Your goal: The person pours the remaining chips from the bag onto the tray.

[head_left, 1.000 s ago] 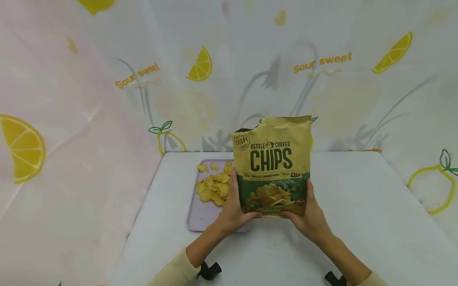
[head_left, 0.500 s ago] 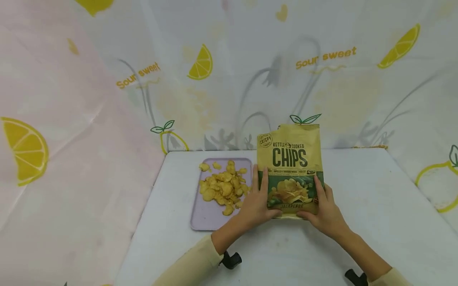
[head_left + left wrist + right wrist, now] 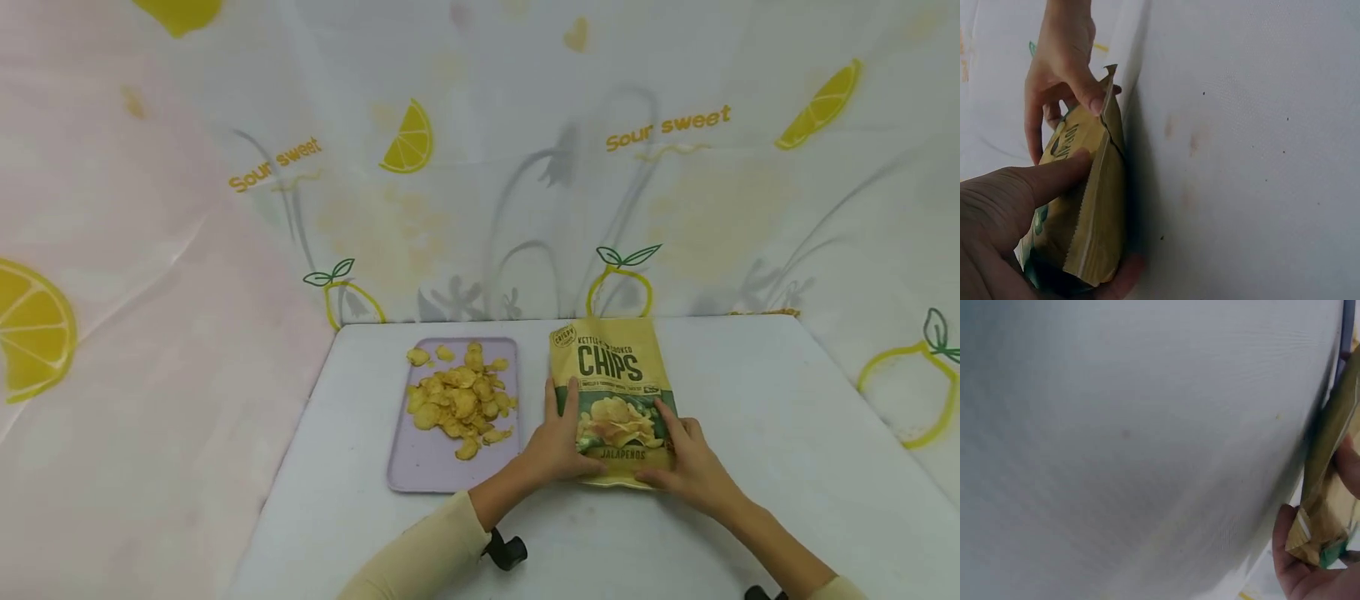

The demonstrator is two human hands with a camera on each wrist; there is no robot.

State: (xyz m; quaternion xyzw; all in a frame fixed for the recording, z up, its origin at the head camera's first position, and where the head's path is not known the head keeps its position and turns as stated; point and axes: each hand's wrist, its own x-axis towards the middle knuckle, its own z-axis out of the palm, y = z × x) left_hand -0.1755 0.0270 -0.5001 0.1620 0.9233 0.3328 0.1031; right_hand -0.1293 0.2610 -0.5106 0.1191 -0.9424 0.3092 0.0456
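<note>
A gold and green bag of chips (image 3: 611, 362), marked jalapeños, lies tilted back close over the white table, right of the tray. My left hand (image 3: 555, 446) grips its lower left side; in the left wrist view the thumb (image 3: 1063, 178) presses the front, with a fingertip showing under the bottom seam. On the lower right side my right hand (image 3: 690, 467) holds the bag, thumb on the front. The right wrist view shows fingers (image 3: 1285, 550) curled beneath the bag's bottom corner (image 3: 1319, 528). The bag's back is hidden.
Left of the bag, a lilac tray (image 3: 420, 475) holds a heap of potato chips (image 3: 457, 396). The white table (image 3: 772, 417) meets a lemon-print cloth backdrop (image 3: 480, 208) at its far edge. Small dark crumbs dot the table in the left wrist view.
Both hands have carried the bag from over the tray's right side to the right, then lowered it and leaned it back toward the table. The tray and its chips now show fully.
</note>
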